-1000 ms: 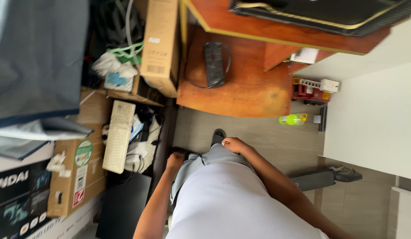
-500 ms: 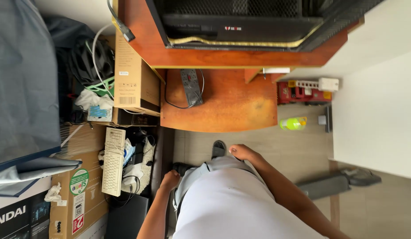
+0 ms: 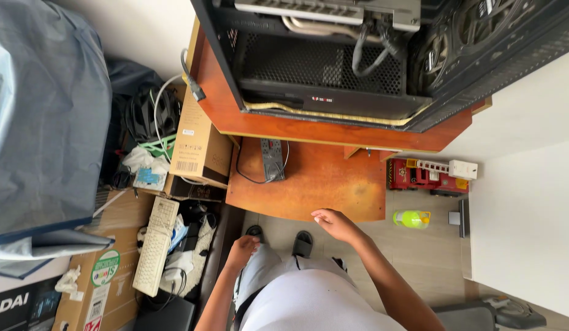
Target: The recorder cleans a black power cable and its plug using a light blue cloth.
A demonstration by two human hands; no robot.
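Cardboard boxes (image 3: 100,288) are seen stacked at the left, with a cream keyboard (image 3: 154,245) lying among cables and rags beside them, and another brown carton (image 3: 198,147) leaned against the wooden desk (image 3: 333,132). An open black computer case (image 3: 358,55) is set on the desk; a power strip (image 3: 272,159) lies on the lower shelf (image 3: 315,190). The left hand (image 3: 241,250) is held loosely curled and empty near a thigh, while the right hand (image 3: 335,224), fingers relaxed and part open, is raised at the shelf's edge. A toy fire truck (image 3: 428,178) and green bottle (image 3: 410,219) are seen on the floor.
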